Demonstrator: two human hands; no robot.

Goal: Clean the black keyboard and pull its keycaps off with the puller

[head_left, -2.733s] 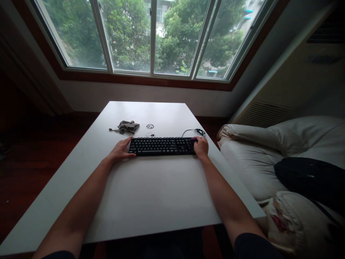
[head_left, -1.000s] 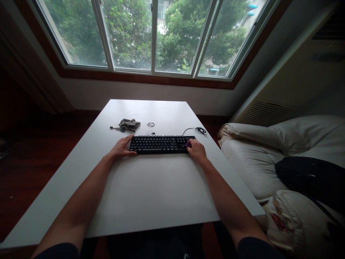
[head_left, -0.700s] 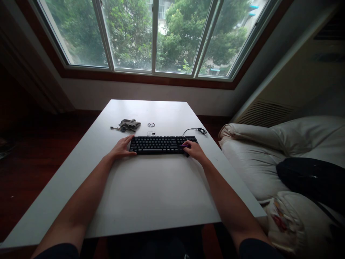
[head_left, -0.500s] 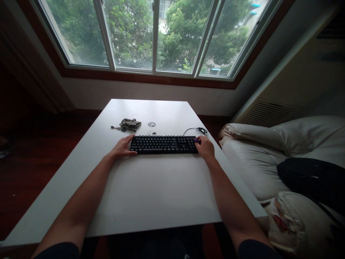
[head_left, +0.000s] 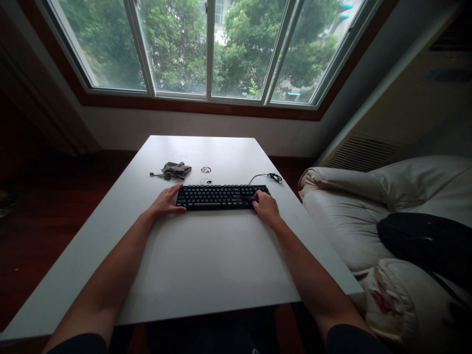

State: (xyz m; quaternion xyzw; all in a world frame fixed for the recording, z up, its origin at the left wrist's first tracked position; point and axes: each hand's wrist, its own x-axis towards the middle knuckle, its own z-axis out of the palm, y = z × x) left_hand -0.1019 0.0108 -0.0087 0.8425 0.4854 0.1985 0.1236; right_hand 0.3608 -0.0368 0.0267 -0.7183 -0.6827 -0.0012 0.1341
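Observation:
A black keyboard (head_left: 217, 196) lies across the middle of the white table (head_left: 206, 260). My left hand (head_left: 166, 202) rests flat against the keyboard's left end, fingers stretched out. My right hand (head_left: 265, 205) is over the keyboard's right part, fingers pinched on a small purple tool (head_left: 254, 198) whose tip touches the keys. The keyboard's black cable (head_left: 266, 177) curls on the table behind its right end.
A crumpled grey cloth (head_left: 176, 169) lies behind the keyboard at the left, beside a small dark object. Two small round things (head_left: 205, 170) sit behind the keyboard's middle. A white sofa with a black bag (head_left: 424, 241) stands right of the table. Windows line the far wall.
My right hand with the purple tool has slid left from the keyboard's right end to a spot a little inward. My left hand has stayed in place.

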